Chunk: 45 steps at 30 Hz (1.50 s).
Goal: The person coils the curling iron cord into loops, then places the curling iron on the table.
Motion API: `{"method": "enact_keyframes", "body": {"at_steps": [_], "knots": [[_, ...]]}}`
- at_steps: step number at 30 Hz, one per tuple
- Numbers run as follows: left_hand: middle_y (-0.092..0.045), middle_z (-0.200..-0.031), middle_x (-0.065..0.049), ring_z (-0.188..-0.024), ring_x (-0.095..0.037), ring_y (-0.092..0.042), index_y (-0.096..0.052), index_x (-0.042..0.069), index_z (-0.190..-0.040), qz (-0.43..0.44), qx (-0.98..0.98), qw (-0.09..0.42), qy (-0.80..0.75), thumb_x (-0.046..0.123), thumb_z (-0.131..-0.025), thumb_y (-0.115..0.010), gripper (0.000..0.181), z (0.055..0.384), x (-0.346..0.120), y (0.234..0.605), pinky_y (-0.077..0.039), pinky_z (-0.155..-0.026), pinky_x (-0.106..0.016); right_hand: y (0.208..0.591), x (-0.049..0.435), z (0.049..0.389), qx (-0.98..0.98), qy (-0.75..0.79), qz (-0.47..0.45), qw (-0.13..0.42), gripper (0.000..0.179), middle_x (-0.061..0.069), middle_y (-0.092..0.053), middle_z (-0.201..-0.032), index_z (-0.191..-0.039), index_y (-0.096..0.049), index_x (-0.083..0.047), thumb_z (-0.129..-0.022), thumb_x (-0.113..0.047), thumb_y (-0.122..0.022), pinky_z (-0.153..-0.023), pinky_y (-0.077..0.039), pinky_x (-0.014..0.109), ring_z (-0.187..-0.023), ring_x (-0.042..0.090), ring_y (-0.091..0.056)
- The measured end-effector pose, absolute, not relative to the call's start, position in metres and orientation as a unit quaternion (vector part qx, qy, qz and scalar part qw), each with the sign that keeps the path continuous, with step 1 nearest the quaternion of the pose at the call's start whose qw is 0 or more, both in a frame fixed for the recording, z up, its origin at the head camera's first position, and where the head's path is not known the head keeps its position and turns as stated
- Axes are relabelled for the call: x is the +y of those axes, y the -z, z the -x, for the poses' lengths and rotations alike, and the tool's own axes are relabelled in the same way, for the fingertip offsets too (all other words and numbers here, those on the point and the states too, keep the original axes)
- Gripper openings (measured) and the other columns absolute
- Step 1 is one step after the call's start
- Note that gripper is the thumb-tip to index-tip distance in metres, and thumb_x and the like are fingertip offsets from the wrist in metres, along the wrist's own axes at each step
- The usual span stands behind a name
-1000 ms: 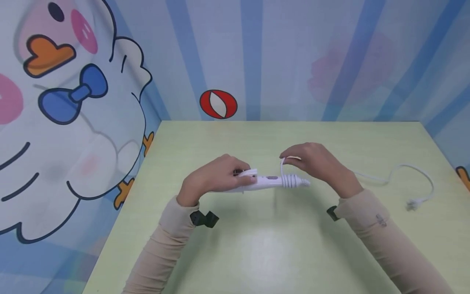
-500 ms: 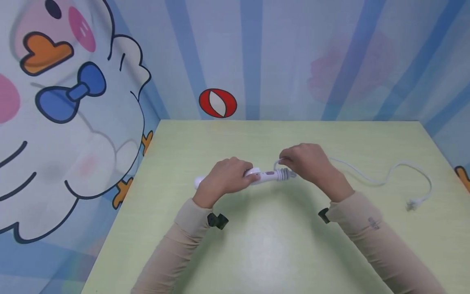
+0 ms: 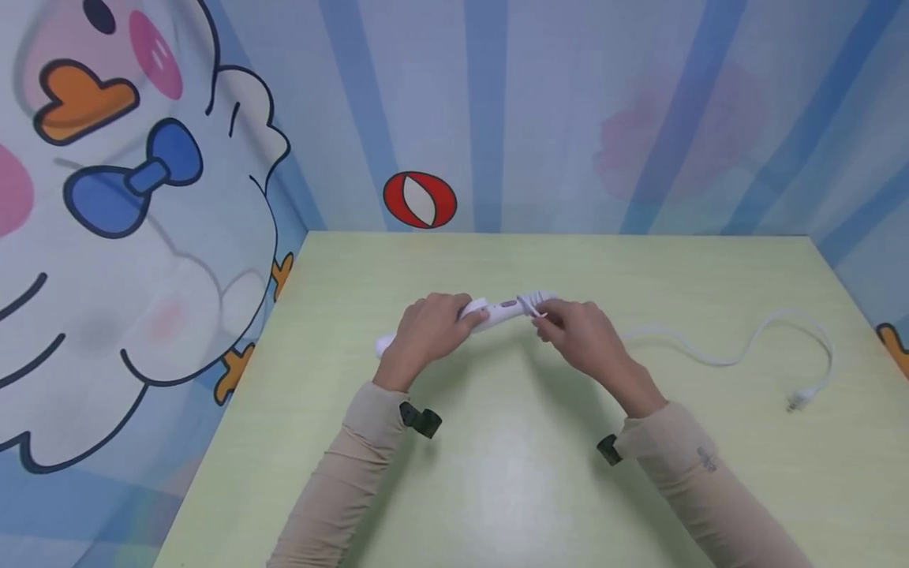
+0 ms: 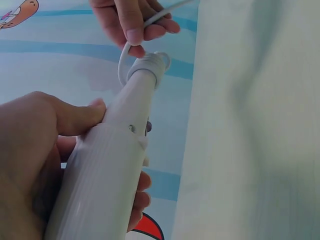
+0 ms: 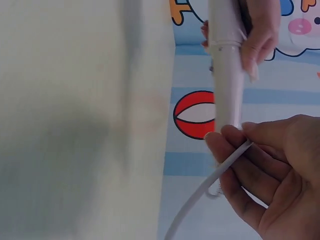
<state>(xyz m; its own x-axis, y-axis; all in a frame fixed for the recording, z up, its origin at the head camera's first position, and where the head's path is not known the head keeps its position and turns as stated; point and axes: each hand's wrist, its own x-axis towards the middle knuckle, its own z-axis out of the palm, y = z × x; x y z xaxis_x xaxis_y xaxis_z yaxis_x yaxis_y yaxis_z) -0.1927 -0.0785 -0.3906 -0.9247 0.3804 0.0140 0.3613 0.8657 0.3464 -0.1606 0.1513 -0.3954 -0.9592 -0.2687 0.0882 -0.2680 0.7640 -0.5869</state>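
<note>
White wand (image 3: pixel 499 314) held up over desk (image 3: pixel 497 481). Left grip (image 3: pixel 432 335) wrapped round wand's body; right grip (image 3: pixel 584 339) pinching cord beside coils (image 3: pixel 534 301) on wand's tail. White cord (image 3: pixel 713 364) runs right of wand to plug (image 3: pixel 802 397). Likely risk: coils loosening, from slack or slipped pinch.

Wand (image 3: pixel 499 313) and cord (image 3: pixel 717 364) only partly visible.
Head view: left fingers (image 3: pixel 454 303) cover part of the wand's middle; right hand (image 3: pixel 588 339) hides some of the cord between coils and bench (image 3: pixel 497 489). Plug (image 3: pixel 802 398) too small for prong detail; mark (image 3: pixel 706 459) on right sleeve (image 3: pixel 703 493) illegible. Both forearms and the bench run off the lower edge. Left wrist view: wand's near end cut at bottom, right hand at top. Right wrist view: right fingers (image 5: pixel 254 172) mask part of the wand's corded end; cord exits at bottom, wand at top.
</note>
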Motion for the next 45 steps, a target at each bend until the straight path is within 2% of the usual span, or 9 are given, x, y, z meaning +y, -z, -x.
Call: {"method": "enact_keyframes", "body": {"at_steps": [6, 13, 17, 21, 24, 28, 33, 37, 45], "knots": [[-0.056, -0.072, 0.001, -0.066, -0.015, -0.053, -0.06, 0.018, -0.096, -0.165, 0.965, 0.022, -0.203, 0.047, -0.096, -0.05, 0.031, 0.192, -0.078, 0.383, -0.039, -0.058, -0.029, 0.41, 0.149, 0.158, 0.919, 0.366, 0.146, -0.027, 0.025, 0.007, -0.073, -0.089, -0.112, -0.067, -0.007, -0.098, -0.023, -0.055, -0.056, -0.043, 0.029, -0.076, 0.022, -0.069], [-0.062, -0.082, -0.001, -0.073, -0.018, -0.056, -0.065, 0.016, -0.104, -0.165, 0.948, 0.049, -0.267, 0.047, -0.096, -0.05, 0.036, 0.191, -0.083, 0.372, -0.043, -0.064, -0.03, 0.42, 0.153, 0.16, 0.903, 0.401, 0.144, -0.051, 0.023, 0.007, -0.074, -0.094, -0.111, -0.07, -0.008, -0.097, -0.021, -0.056, -0.059, -0.043, 0.029, -0.087, 0.023, -0.07], [-0.064, -0.086, -0.002, -0.077, -0.018, -0.057, -0.065, 0.015, -0.102, -0.184, 0.928, 0.074, -0.316, 0.047, -0.095, -0.051, 0.035, 0.191, -0.086, 0.367, -0.045, -0.067, -0.03, 0.418, 0.156, 0.162, 0.899, 0.41, 0.141, -0.057, 0.024, 0.005, -0.074, -0.1, -0.11, -0.071, -0.01, -0.095, -0.025, -0.059, -0.054, -0.037, 0.027, -0.067, 0.018, -0.059], [-0.063, -0.088, -0.002, -0.08, -0.019, -0.057, -0.065, 0.017, -0.1, -0.207, 0.905, 0.105, -0.357, 0.046, -0.095, -0.052, 0.032, 0.19, -0.091, 0.362, -0.046, -0.069, -0.031, 0.416, 0.161, 0.166, 0.899, 0.405, 0.152, -0.071, 0.024, 0.005, -0.073, -0.103, -0.108, -0.073, -0.012, -0.092, -0.028, -0.063, -0.055, -0.036, 0.027, -0.059, 0.015, -0.047], [-0.062, -0.088, -0.002, -0.081, -0.019, -0.057, -0.065, 0.018, -0.097, -0.232, 0.887, 0.124, -0.379, 0.044, -0.095, -0.053, 0.029, 0.19, -0.095, 0.359, -0.046, -0.07, -0.032, 0.416, 0.167, 0.169, 0.898, 0.399, 0.169, -0.077, 0.023, 0.005, -0.073, -0.103, -0.106, -0.074, -0.012, -0.09, -0.026, -0.066, -0.062, -0.043, 0.029, -0.076, 0.016, -0.063], [-0.063, -0.088, -0.001, -0.081, -0.019, -0.057, -0.065, 0.019, -0.095, -0.262, 0.873, 0.145, -0.384, 0.043, -0.095, -0.055, 0.026, 0.188, -0.097, 0.354, -0.047, -0.07, -0.032, 0.414, 0.175, 0.175, 0.898, 0.392, 0.185, -0.078, 0.023, 0.008, -0.072, -0.105, -0.107, -0.073, -0.012, -0.087, -0.023, -0.07, -0.073, -0.05, 0.037, -0.1, 0.024, -0.067], [-0.063, -0.086, 0.001, -0.079, -0.017, -0.058, -0.065, 0.019, -0.095, -0.296, 0.872, 0.149, -0.359, 0.041, -0.094, -0.056, 0.024, 0.185, -0.098, 0.346, -0.048, -0.069, -0.031, 0.41, 0.186, 0.181, 0.897, 0.388, 0.201, -0.07, 0.015, 0.015, -0.073, -0.097, -0.1, -0.073, -0.004, -0.085, -0.007, -0.07, -0.07, -0.051, 0.038, -0.085, 0.026, -0.069], [-0.062, -0.08, 0.002, -0.074, -0.015, -0.057, -0.065, 0.018, -0.092, -0.338, 0.87, 0.152, -0.326, 0.04, -0.094, -0.056, 0.024, 0.18, -0.095, 0.341, -0.047, -0.067, -0.029, 0.405, 0.194, 0.186, 0.893, 0.366, 0.255, -0.062, 0.022, 0.013, -0.074, -0.095, -0.102, -0.074, -0.005, -0.083, 0.005, -0.066, -0.068, -0.051, 0.032, -0.083, 0.024, -0.069], [-0.063, -0.079, 0.005, -0.072, -0.012, -0.057, -0.067, 0.018, -0.096, -0.368, 0.879, 0.155, -0.259, 0.041, -0.093, -0.057, 0.025, 0.172, -0.085, 0.336, -0.047, -0.066, -0.026, 0.387, 0.202, 0.193, 0.909, 0.319, 0.267, -0.034, 0.02, 0.003, -0.074, -0.1, -0.106, -0.074, -0.016, -0.089, -0.023, -0.068, -0.065, -0.044, 0.029, -0.074, 0.014, -0.062]]}}
